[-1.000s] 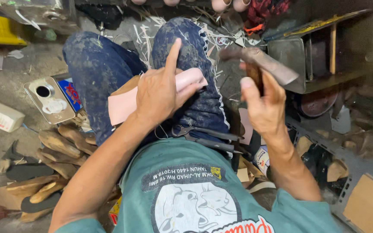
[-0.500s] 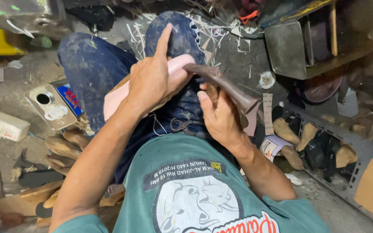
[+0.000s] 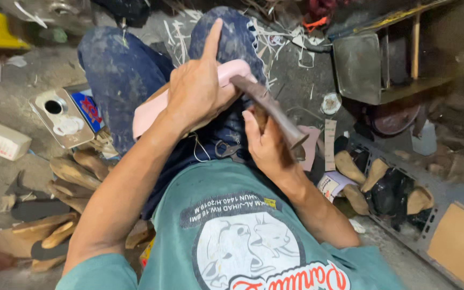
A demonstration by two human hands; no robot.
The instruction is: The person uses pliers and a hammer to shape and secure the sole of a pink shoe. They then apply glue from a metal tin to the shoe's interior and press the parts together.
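Since the earlier frame the right hand has swung the hammer down from its raised position off to the side of the knee until its head meets the pink shoe piece; the left hand has stayed on that piece throughout. The pink shoe piece lies across the right knee of the blue jeans, one end under the left palm and the other end showing toward the lap. Left fingers are curled and pressed on the piece, with the index finger held out straight and clear of the strike point. Right fingers are wrapped tight round the wooden handle, below the hammer head. Judgement: the pink piece looks light, thin and pliable, likely to flex or slide on the cloth of the knee, so the firm hold is best kept flat over its middle, beside the hammer head rather than under it. The hammer looks dense and head-heavy; a hold low on the handle suits it. Left of the knee, wooden shoe lasts lie on the floor.
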